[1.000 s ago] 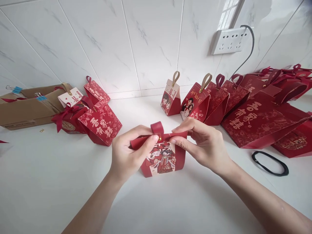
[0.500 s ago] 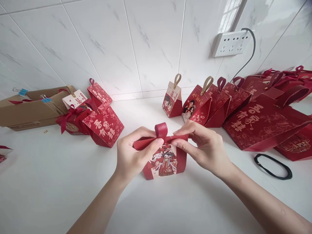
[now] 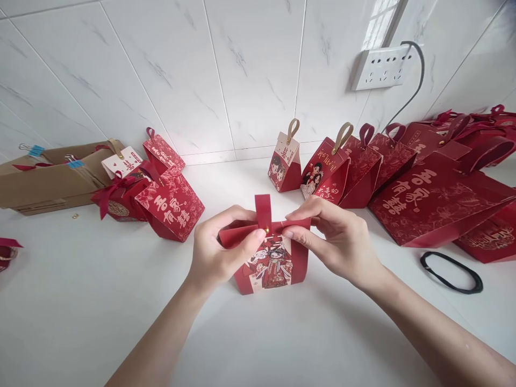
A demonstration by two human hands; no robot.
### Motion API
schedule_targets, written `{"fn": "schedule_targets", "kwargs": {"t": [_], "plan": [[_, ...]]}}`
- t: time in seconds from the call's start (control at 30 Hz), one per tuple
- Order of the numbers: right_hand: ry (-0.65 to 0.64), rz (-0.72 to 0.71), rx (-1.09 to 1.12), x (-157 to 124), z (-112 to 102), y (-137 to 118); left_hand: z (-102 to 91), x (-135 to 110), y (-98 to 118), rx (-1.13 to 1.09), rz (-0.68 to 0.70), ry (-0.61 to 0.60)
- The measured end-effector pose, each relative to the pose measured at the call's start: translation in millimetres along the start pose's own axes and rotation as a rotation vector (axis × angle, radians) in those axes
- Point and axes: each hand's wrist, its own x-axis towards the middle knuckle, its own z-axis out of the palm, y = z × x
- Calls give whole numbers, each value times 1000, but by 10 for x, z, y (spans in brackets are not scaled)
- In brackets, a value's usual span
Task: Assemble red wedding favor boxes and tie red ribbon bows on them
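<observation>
A small red gift box (image 3: 275,263) printed with cartoon figures in traditional dress stands on the white counter in front of me. My left hand (image 3: 226,247) pinches the left part of its top edge, the thumb beside a small gold stud. From that stud a dark red strap (image 3: 263,210) sticks straight up, its upper end free. My right hand (image 3: 334,236) pinches the right part of the same top edge between thumb and fingers. The back of the box is hidden.
Finished-looking red boxes with looped handles (image 3: 358,172) line the right and back. More boxes (image 3: 171,207) and an open brown carton (image 3: 52,183) stand left. A black band (image 3: 451,272) lies at right; a socket strip (image 3: 381,68) is on the tiled wall.
The strap, looped over toward the front before, now stands up straight, and the gold stud shows. Both hands keep their pinch on the box's top edge.
</observation>
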Motion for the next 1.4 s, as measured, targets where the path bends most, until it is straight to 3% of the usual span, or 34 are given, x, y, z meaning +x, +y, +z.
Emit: {"fn": "schedule_targets", "kwargs": {"t": [0.33,0.53,0.83,1.1,1.4], "plan": [[10,-53,12,1,5,15,5,-1,37,68,17,45],[-12,-43,1,4,-29,34,-18,-1,23,-18,-33,-49],[-26,-23,41,-8,-38,34,4,-9,38,48,26,4],[-64,-2,51,-17,-44,10,9,-33,17,-60,-38,-69],[-35,1,2,-25,-27,36,18,-10,53,53,-34,-20]]}}
